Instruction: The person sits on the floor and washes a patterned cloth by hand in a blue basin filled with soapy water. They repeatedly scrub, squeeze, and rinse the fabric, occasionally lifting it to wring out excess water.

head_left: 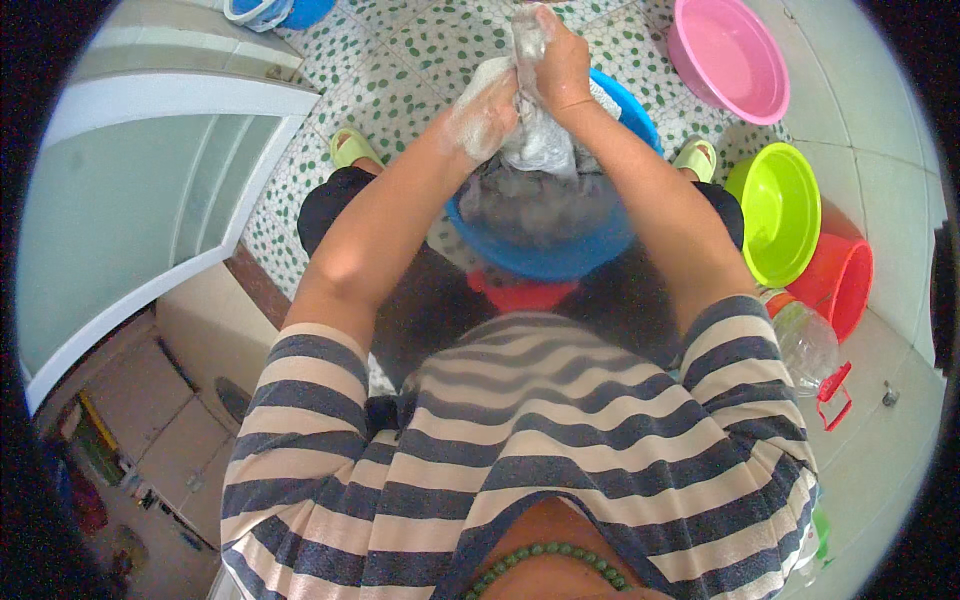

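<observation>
Soapy foam covers my left hand point(486, 105), which grips a wet, light grey cloth point(541, 142). My right hand point(564, 64) is closed around the upper part of the same cloth, close beside the left. The cloth hangs down between both hands over a blue plastic basin point(525, 255). Dark wet fabric or murky water point(536, 201) fills the basin; which of the two I cannot tell. A white textured piece point(604, 99), perhaps a washboard or cloth, shows at the basin's far side, partly hidden by my right wrist.
To the right are a pink basin point(731, 60), a lime-green basin point(784, 214), a red bucket point(851, 289) and a clear plastic bottle point(804, 341) along the tiled wall point(892, 277). A glass-panelled door point(142, 195) stands at left. Something red point(521, 291) lies below the basin.
</observation>
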`<state>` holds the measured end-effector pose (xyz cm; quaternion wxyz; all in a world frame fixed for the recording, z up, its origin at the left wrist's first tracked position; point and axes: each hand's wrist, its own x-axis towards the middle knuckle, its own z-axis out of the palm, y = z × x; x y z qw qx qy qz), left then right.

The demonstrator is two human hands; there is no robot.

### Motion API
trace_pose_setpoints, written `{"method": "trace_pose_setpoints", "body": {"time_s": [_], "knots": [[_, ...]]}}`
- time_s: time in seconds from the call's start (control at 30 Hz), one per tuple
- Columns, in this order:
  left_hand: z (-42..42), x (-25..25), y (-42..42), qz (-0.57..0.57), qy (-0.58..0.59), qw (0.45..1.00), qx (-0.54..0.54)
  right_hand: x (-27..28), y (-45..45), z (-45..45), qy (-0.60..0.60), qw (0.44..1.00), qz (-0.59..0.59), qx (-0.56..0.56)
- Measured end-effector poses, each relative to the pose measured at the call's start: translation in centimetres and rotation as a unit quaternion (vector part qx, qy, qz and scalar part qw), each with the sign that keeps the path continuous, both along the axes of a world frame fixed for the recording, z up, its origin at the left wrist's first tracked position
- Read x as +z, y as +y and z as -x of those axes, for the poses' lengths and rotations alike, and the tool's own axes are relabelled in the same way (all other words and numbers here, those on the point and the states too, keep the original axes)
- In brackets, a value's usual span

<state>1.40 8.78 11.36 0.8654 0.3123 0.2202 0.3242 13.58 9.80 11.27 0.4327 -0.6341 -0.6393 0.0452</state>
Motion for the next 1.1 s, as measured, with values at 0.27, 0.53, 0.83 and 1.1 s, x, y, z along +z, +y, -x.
{"method": "trace_pose_setpoints", "body": {"time_s": [0.27, 0.53, 0.83, 1.1], "knots": [[1.3, -1.6, 0.4, -0.252, 0.104, 0.962, 0.011, -1.1, 1.0, 0.2, 0.087, 0.995, 0.039, 0.014], [0.6, -4.3, 2.1, 0.199, 0.030, 0.978, 0.062, 1.4, -4.4, 4.1, -0.118, 0.969, -0.057, 0.208], [-0.9, 1.7, 1.3, 0.168, 0.049, 0.985, -0.001, -2.0, 3.1, -2.7, 0.137, 0.990, 0.041, -0.009], [1.7, 3.7, 2.7, -0.087, 0.187, 0.978, -0.038, 0.4, 1.2, -6.6, 0.183, 0.916, 0.240, 0.265]]}}
